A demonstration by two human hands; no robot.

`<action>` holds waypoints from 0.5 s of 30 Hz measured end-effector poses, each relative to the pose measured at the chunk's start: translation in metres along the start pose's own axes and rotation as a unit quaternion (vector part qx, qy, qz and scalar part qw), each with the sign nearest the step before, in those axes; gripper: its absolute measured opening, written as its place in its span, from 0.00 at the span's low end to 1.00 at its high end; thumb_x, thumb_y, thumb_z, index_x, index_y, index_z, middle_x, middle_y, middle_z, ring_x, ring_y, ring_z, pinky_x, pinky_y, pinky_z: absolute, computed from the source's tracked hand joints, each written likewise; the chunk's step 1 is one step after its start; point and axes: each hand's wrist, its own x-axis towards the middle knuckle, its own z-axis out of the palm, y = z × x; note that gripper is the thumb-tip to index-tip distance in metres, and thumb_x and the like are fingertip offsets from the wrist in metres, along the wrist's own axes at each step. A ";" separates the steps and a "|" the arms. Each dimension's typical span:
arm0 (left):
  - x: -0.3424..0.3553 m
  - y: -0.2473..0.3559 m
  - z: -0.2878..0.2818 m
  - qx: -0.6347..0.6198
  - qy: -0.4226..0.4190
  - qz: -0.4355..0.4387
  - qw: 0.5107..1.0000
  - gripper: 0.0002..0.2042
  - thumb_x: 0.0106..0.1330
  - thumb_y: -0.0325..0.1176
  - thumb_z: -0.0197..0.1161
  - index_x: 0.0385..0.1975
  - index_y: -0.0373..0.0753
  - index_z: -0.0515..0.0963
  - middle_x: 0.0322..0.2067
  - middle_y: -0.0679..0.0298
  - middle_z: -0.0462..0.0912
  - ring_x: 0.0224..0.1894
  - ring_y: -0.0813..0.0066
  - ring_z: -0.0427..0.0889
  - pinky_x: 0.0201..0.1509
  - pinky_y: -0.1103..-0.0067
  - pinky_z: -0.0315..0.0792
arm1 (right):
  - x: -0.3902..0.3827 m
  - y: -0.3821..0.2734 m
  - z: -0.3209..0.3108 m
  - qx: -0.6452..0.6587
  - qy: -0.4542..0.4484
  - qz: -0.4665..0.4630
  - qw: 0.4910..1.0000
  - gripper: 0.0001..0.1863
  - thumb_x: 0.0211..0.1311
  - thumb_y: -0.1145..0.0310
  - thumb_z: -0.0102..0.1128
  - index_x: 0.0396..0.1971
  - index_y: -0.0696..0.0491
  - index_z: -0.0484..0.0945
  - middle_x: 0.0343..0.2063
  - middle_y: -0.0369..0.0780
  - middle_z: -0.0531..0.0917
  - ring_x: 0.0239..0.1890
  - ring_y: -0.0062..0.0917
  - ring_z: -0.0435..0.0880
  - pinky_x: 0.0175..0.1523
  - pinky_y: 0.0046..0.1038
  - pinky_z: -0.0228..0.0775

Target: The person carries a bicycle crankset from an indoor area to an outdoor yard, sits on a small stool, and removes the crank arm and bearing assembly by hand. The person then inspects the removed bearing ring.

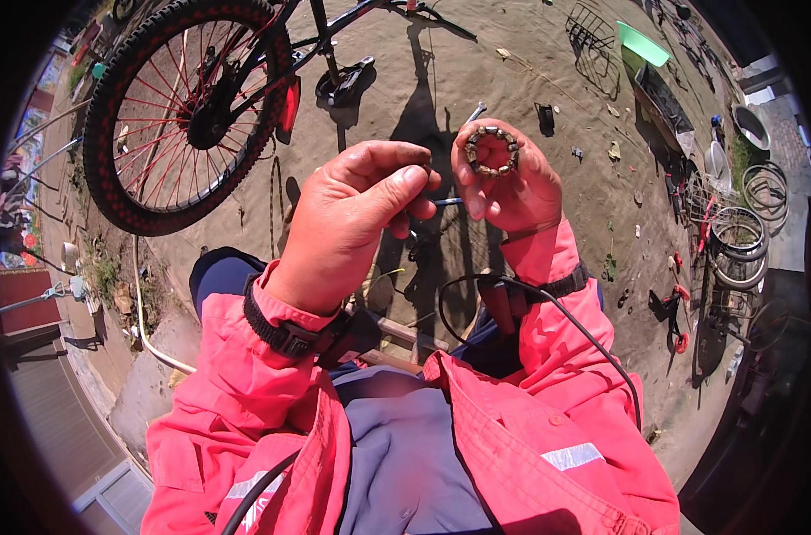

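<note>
A small caged ball bearing ring (pixel 474 159) rests on the fingers of my right hand (pixel 532 189). Its steel balls show around an open middle. My left hand (pixel 352 209) is a short way to the left, with thumb and forefinger pinched together. Whatever sits between those fingertips is too small and dark to name. The two hands are apart, raised above the ground in front of me.
A bicycle wheel (pixel 102 147) with red spokes and a black tyre stands at the upper left, joined to a bike frame. At the far right are loose wheels and rims (pixel 740 234), red-handled tools (pixel 682 341) on the ground and a green tray (pixel 643 45). A pale hose (pixel 138 294) runs along the left.
</note>
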 end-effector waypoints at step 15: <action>0.001 -0.004 -0.004 -0.028 -0.018 0.043 0.999 0.11 0.69 0.24 0.62 0.49 0.37 0.77 0.41 0.62 0.84 0.37 0.79 0.84 0.35 0.87 0.73 | 0.001 -0.001 -0.001 -0.012 0.001 0.009 1.000 0.37 0.60 0.49 0.68 0.56 0.65 0.70 0.38 0.50 0.83 0.27 0.32 0.87 0.23 0.17 0.72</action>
